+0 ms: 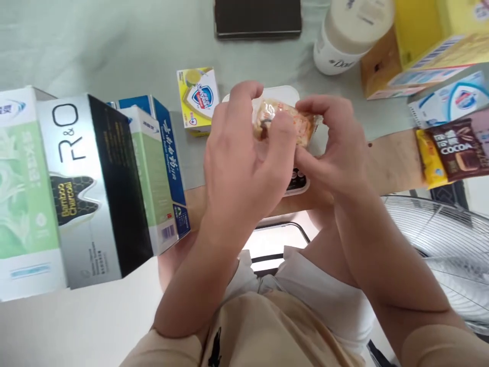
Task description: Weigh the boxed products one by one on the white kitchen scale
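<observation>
Between my two hands is a small snack packet (pixel 305 125) in clear, shiny wrapping with orange print. My left hand (pixel 248 153) curls around its left side, with the thumb lying across the front. The thumb and fingers of my right hand (pixel 332 137) pinch the packet's right end. Under the hands lies a white tray-like container (pixel 288 93), mostly covered, with a dark printed part at its near edge. Just left of my left hand stands a yellow and white Safeguard soap box (pixel 197 99).
Toothpaste boxes, among them a silver and black R&O box (pixel 82 193), stand at the left. A dark flat case (pixel 257 18), a white Dove jar (pixel 351 35) and a yellow box (pixel 424 46) are farther back. Cocoa snack packs (pixel 456 148) lie right, above a fan (pixel 439 244).
</observation>
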Available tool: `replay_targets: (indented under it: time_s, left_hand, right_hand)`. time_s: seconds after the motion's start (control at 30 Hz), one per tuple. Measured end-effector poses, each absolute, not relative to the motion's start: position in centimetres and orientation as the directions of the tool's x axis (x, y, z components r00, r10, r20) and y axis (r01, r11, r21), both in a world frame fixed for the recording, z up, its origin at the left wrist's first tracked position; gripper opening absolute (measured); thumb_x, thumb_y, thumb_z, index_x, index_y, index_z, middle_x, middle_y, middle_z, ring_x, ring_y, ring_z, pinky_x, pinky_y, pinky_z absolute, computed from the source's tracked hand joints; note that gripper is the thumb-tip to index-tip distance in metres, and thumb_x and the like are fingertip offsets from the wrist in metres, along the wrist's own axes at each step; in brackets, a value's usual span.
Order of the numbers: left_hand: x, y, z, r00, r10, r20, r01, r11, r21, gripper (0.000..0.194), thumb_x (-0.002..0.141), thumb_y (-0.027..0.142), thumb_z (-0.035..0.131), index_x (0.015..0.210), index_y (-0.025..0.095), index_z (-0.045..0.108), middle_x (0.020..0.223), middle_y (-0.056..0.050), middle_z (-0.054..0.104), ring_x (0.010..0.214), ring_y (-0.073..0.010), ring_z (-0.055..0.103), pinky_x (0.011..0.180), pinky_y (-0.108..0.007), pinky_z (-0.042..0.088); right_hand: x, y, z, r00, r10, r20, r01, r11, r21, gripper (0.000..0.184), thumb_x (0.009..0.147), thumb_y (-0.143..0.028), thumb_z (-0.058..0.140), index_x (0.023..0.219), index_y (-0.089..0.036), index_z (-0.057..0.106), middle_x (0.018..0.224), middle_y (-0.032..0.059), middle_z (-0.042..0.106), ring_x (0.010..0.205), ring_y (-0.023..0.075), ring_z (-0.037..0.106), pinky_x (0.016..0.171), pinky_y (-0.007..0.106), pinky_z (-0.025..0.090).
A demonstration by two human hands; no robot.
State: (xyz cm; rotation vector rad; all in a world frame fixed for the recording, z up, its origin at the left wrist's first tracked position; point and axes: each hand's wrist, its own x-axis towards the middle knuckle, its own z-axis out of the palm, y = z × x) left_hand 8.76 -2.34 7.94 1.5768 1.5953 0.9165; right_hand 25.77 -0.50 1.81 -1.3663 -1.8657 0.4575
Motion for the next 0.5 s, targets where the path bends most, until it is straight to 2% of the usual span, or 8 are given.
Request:
replay_targets:
  time_s: [0.07, 0.13, 0.2, 0.27, 0.33, 0.43, 0.5]
  left_hand:
    - [8.3, -2.4, 7.7, -0.015, 1.0, 0.007, 0.529, 0.002, 0.848, 0.024, 0.103, 0.036, 0.048, 0.124, 0.028, 0.056, 0.13, -0.006, 0.067, 0.13, -0.0223, 0.06, 0.111, -0.039, 0.05]
    - [8.0, -2.4, 7.2, -0.01, 0.999, 0.054, 0.545, -0.04, 0.838, 0.028, 0.104, 0.037, 0.045, 0.127, 0.026, 0.057, 0.135, -0.007, 0.067, 0.134, -0.0222, 0.057, 0.12, -0.038, 0.045]
    - [7.6, -2.4, 6.5, -0.015, 0.991, 0.134, 0.561, -0.102, 0.822, 0.034, 0.104, 0.037, 0.043, 0.131, 0.023, 0.057, 0.142, -0.008, 0.065, 0.14, -0.0211, 0.054, 0.127, -0.038, 0.039]
    - [7.1, -2.4, 5.5, -0.035, 0.98, 0.194, 0.582, -0.138, 0.801, 0.038, 0.103, 0.034, 0.041, 0.135, 0.021, 0.056, 0.149, -0.008, 0.062, 0.144, -0.0202, 0.051, 0.131, -0.038, 0.036]
    - [6.6, -2.3, 4.5, -0.06, 0.973, 0.224, 0.588, -0.147, 0.796, 0.039, 0.103, 0.035, 0.04, 0.137, 0.023, 0.056, 0.15, -0.007, 0.061, 0.147, -0.0209, 0.05, 0.133, -0.04, 0.034]
    - [6.2, -2.1, 3.5, -0.084, 0.974, 0.211, 0.554, -0.13, 0.822, 0.038, 0.105, 0.042, 0.04, 0.137, 0.029, 0.056, 0.153, -0.003, 0.059, 0.152, -0.0237, 0.047, 0.135, -0.044, 0.031]
    - [6.3, -2.0, 3.3, -0.081, 0.977, 0.196, 0.528, -0.125, 0.84, 0.039, 0.106, 0.04, 0.039, 0.139, 0.027, 0.055, 0.155, -0.003, 0.058, 0.154, -0.0244, 0.045, 0.137, -0.045, 0.03]
  right_hand:
    - [26.0, -0.2, 1.4, -0.184, 0.92, 0.345, 0.65, 0.377, -0.66, 0.047, 0.075, -0.028, 0.075, 0.121, -0.034, 0.066, 0.121, 0.0027, 0.073, 0.124, 0.0299, 0.062, 0.116, 0.058, 0.049]
    - [26.3, -0.2, 1.1, -0.214, 0.907, 0.362, 0.628, 0.412, -0.66, 0.05, 0.077, -0.036, 0.077, 0.125, -0.035, 0.065, 0.132, 0.0023, 0.071, 0.132, 0.0315, 0.059, 0.123, 0.06, 0.042]
    - [26.8, -0.4, 0.7, -0.174, 0.9, 0.4, 0.596, 0.42, -0.684, 0.051, 0.087, -0.045, 0.068, 0.136, -0.039, 0.06, 0.146, 0.0, 0.064, 0.143, 0.03, 0.054, 0.127, 0.06, 0.038]
    - [27.4, -0.8, 0.1, -0.07, 0.889, 0.453, 0.574, 0.407, -0.71, 0.049, 0.096, -0.052, 0.052, 0.144, -0.042, 0.055, 0.15, -0.0017, 0.061, 0.145, 0.0273, 0.053, 0.126, 0.058, 0.04]
    - [27.8, -1.2, -0.5, 0.012, 0.879, 0.477, 0.57, 0.386, -0.725, 0.049, 0.099, -0.055, 0.042, 0.145, -0.044, 0.054, 0.146, -0.0023, 0.061, 0.143, 0.0261, 0.055, 0.123, 0.056, 0.043]
    - [27.9, -1.6, -1.2, 0.05, 0.88, 0.473, 0.573, 0.363, -0.735, 0.048, 0.099, -0.058, 0.039, 0.143, -0.045, 0.054, 0.143, -0.0035, 0.061, 0.141, 0.0257, 0.056, 0.122, 0.055, 0.045]
    - [27.6, -1.8, -1.3, 0.051, 0.885, 0.464, 0.559, 0.36, -0.747, 0.047, 0.099, -0.058, 0.039, 0.143, -0.046, 0.054, 0.143, -0.0034, 0.061, 0.142, 0.0255, 0.055, 0.123, 0.053, 0.045]
